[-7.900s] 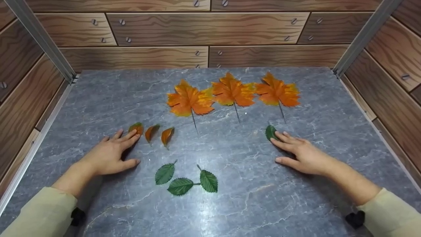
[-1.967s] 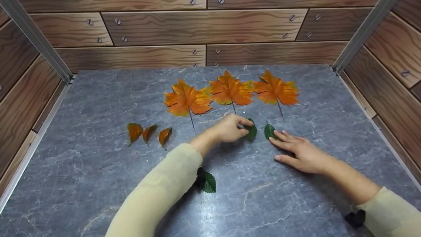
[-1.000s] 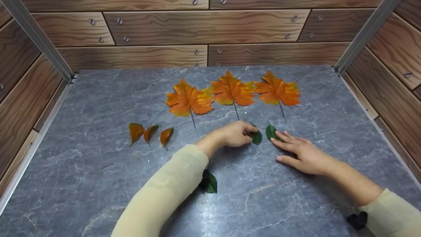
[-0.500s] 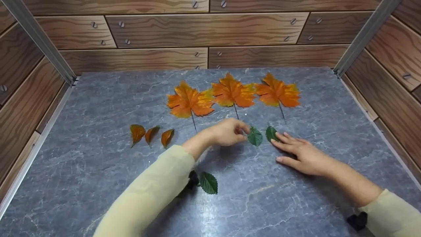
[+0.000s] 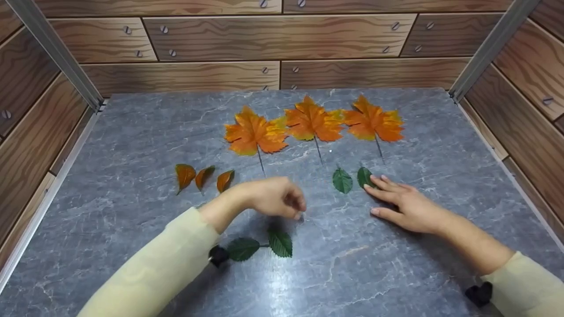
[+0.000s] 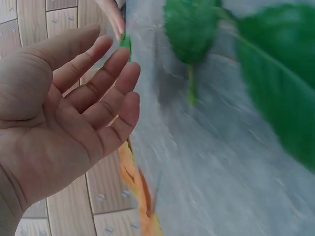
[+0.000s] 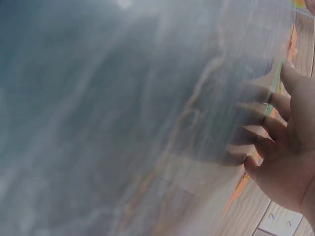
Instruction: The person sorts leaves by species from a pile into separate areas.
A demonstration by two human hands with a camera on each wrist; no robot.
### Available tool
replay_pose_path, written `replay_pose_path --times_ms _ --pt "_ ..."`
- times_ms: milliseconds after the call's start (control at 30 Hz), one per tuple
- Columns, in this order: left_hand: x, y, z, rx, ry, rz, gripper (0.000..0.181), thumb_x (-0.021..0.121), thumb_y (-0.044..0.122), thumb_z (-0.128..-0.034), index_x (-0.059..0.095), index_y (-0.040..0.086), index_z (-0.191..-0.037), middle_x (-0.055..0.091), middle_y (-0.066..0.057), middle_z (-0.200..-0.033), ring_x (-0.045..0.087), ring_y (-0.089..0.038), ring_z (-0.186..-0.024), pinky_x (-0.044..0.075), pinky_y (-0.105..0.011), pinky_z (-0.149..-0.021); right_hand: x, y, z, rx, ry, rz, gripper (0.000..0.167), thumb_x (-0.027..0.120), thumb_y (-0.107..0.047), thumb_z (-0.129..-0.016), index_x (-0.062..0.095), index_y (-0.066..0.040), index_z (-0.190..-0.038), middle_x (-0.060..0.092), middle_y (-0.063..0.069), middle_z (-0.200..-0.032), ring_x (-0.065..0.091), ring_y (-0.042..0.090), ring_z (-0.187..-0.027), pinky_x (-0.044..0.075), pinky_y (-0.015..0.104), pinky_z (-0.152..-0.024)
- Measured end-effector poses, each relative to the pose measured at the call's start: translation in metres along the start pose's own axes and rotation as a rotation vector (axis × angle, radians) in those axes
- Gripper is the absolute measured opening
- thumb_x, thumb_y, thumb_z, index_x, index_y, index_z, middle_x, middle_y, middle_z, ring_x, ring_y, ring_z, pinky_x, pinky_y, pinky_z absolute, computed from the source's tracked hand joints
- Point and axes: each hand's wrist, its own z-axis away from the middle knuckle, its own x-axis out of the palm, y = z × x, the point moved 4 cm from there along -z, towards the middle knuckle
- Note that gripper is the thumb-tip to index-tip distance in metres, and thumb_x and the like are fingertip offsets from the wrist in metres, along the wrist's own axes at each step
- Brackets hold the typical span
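In the head view my left hand (image 5: 275,197) hovers over the middle of the table, its fingers loosely curled around nothing. The left wrist view confirms a bare palm (image 6: 54,118). Just nearer to me lie two green leaves, one (image 5: 280,243) below the hand and another (image 5: 243,249) beside the sleeve. My right hand (image 5: 405,204) rests on the table with spread, straight fingers, and its fingertips touch a green leaf (image 5: 364,176), partly covering it. Left of that leaf, a small gap away, another green leaf (image 5: 342,181) lies flat with its stem pointing away from me.
Three orange maple leaves (image 5: 312,119) with thin stems form a row at the back. Three small brown leaves, including a leftmost one (image 5: 185,173), lie on the left. Wood-patterned walls (image 5: 211,37) enclose the grey marbled table (image 5: 396,273) at the back and sides.
My left hand brought a green leaf from the front group to beside the right hand's leaf and let it go. It has since moved left and toward me. The right hand stays put.
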Motion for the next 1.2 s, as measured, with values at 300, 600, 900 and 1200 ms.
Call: replay_pose_path --times_ms 300,600,900,1200 --pt "0.007 -0.022 0.035 -0.040 0.032 0.012 0.022 0.076 0.009 -0.0971 0.077 0.004 -0.119 0.078 -0.002 -0.105 0.071 -0.011 -0.093 0.058 -0.028 -0.086 0.000 0.000 0.000 0.042 -0.029 -0.013 0.067 0.056 -0.052 -0.108 0.042 -0.017 -0.164 0.027 0.013 -0.173 0.023 0.044 -0.158 0.019 0.072 -0.121" --pt "0.014 -0.035 0.045 -0.018 0.055 0.004 0.024 0.081 0.005 -0.0907 0.081 0.008 -0.114 0.073 0.000 -0.103 0.057 -0.009 -0.083 0.047 -0.024 -0.074 0.000 0.000 0.001 0.050 -0.035 -0.004 0.068 0.055 -0.053 -0.108 0.041 -0.019 -0.165 0.026 0.013 -0.173 0.023 0.044 -0.158 0.018 0.071 -0.121" --pt "0.020 -0.039 0.046 -0.007 0.071 -0.047 0.022 0.082 0.005 -0.0879 0.082 0.012 -0.109 0.065 0.000 -0.110 0.055 -0.013 -0.087 0.046 -0.027 -0.078 0.001 0.000 0.000 0.044 -0.033 0.000 0.068 0.055 -0.053 -0.108 0.041 -0.018 -0.165 0.026 0.013 -0.173 0.023 0.044 -0.158 0.018 0.071 -0.121" --pt "0.022 -0.041 0.045 0.012 0.097 -0.027 0.011 0.081 0.006 -0.0910 0.082 0.012 -0.100 0.063 0.003 -0.106 0.054 -0.012 -0.084 0.045 -0.026 -0.076 0.001 0.000 0.000 0.040 -0.034 -0.014 0.067 0.056 -0.051 -0.108 0.041 -0.018 -0.165 0.026 0.013 -0.173 0.023 0.044 -0.158 0.017 0.071 -0.122"
